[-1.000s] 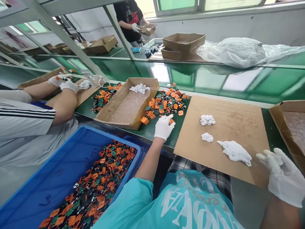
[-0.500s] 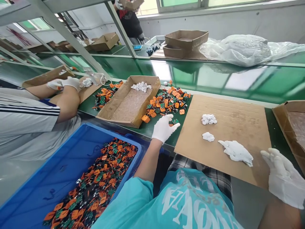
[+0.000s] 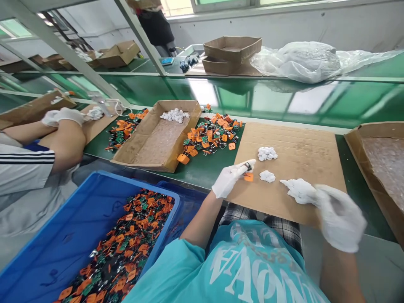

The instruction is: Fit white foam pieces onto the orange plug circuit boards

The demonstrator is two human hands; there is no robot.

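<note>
Your left hand (image 3: 227,181), gloved in white, is pinched shut on a small orange and green part (image 3: 248,172), thumb and fingertips gripping it just over the near left corner of the cardboard sheet (image 3: 299,143). Your right hand (image 3: 339,216), also gloved, is curled around the near end of a white lump of putty (image 3: 296,189) that lies on the sheet, fingers closed over it. Between your two hands sits a small white blob (image 3: 267,176), and just beyond it a second white clump (image 3: 267,153), both resting on the cardboard and apart from each other. Beyond your left hand, on the green surface (image 3: 205,168), there's a loose pile of orange parts (image 3: 214,132), well clear of your fingers. Left of that pile stands a shallow cardboard tray (image 3: 148,147) with white bits heaped at its far end. Down to the left of your left arm, a blue bin (image 3: 63,235) holds a thick heap of the same orange and green pieces. Farther left, a co-worker's gloved hands (image 3: 63,115) rest on another cardboard sheet. To the right of your right hand, a cardboard box (image 3: 375,168) stands at the surface's edge.
</note>
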